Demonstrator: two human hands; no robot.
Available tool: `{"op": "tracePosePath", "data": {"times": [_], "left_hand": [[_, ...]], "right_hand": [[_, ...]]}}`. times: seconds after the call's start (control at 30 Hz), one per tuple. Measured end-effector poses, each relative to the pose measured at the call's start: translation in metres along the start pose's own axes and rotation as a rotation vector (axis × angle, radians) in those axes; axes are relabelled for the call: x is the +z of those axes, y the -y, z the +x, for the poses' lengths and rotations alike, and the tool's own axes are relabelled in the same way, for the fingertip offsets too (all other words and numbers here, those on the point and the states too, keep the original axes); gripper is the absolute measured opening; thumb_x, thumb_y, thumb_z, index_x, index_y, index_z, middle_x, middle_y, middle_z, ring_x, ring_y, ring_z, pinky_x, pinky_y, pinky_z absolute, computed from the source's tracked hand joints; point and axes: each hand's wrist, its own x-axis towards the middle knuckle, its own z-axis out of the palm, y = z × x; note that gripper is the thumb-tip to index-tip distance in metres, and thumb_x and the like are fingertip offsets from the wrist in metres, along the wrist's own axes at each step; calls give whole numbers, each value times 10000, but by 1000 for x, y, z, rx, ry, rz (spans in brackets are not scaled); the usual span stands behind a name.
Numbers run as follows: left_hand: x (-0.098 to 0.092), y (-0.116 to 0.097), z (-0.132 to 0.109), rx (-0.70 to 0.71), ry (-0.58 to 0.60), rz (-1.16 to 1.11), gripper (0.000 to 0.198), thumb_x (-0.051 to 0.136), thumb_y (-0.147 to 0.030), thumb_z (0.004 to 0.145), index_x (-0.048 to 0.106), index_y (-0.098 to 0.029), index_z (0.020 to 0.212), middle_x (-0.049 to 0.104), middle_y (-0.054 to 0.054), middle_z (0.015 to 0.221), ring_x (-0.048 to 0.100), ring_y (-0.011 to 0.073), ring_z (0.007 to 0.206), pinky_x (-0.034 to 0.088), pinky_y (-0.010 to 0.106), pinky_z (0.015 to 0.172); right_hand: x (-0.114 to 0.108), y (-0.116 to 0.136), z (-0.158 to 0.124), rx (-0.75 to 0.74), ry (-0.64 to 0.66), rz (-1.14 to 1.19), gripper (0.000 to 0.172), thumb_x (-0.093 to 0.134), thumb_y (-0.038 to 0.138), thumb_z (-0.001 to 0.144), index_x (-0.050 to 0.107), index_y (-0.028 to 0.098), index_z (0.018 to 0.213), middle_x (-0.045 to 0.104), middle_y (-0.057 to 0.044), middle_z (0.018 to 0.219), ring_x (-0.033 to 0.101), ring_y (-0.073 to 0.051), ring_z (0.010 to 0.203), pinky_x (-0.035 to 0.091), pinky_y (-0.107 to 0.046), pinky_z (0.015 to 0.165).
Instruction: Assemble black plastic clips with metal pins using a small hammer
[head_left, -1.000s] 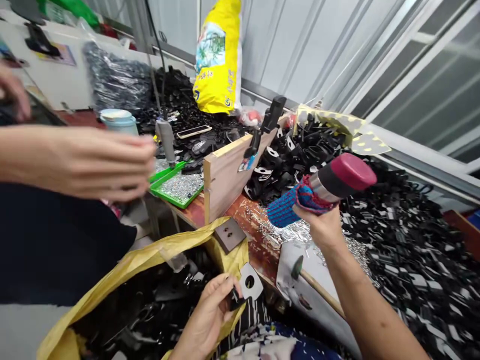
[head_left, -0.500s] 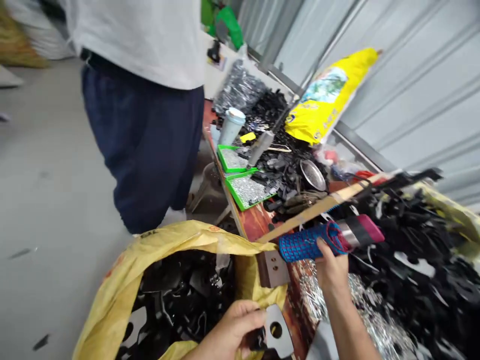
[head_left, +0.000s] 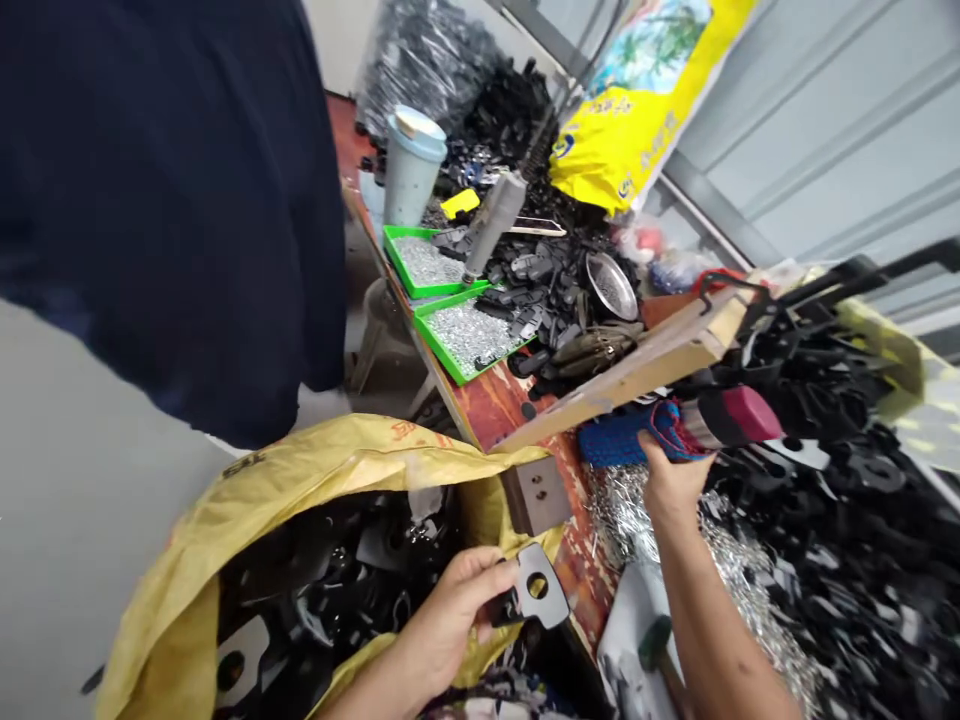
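Note:
My left hand (head_left: 469, 590) pinches a flat grey-and-black plastic part (head_left: 551, 598) with a round hole through it, over the near edge of a yellow woven sack (head_left: 352, 440). Dark glossy parts (head_left: 337, 560) fill the sack. My right hand (head_left: 675, 480) is wrapped around a bottle (head_left: 731, 417) in a blue mesh sleeve, with a pink end and a steel band. The bottle lies slanted above a heap of thin silvery metal pieces (head_left: 626, 510). Whether it rests on anything, I cannot tell. A brown block with two holes (head_left: 538, 495) sits between my hands.
A person in dark trousers (head_left: 180, 180) stands at the left. Green trays (head_left: 442, 370) of small metal pieces, a pale blue cup (head_left: 412, 165) and a hanging grey screwdriver-like tool (head_left: 495, 220) are farther back. A wooden board (head_left: 622, 385) crosses the table; black parts (head_left: 855, 560) pile up right.
The view has shifted closer to the table, and the standing person fills more of the left side. Both hands keep their holds; the bottle has moved slightly up and right in the picture.

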Motion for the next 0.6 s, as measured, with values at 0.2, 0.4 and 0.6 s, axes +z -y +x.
{"op": "tracePosePath", "data": {"times": [0.2,0.4,0.6], "left_hand": [[0,1,-1,-17,-34,8,463,910,-534,644,674,-137,672,612,5,623,467,75,522,260,176,454],[-6,7,9,11,9,37,492,878,-576,685,687,-123,671,664,56,658,445,68,481,156,198,408],[-15,27,35,62,120,-38,548,916,-619,604,686,-121,615,659,58,609,509,95,498,342,215,483]], "right_hand": [[13,22,-18,19,10,92,835,888,344,609,490,221,1333,642,-75,1288,650,-235,1159,399,-520,1163],[48,19,-49,136,184,-72,945,878,443,647,381,190,1410,601,-180,1386,626,-288,1222,427,-550,1133],[24,7,-39,140,292,-140,854,887,489,611,485,212,1311,700,-140,1226,667,-354,1158,410,-665,1121]]}}
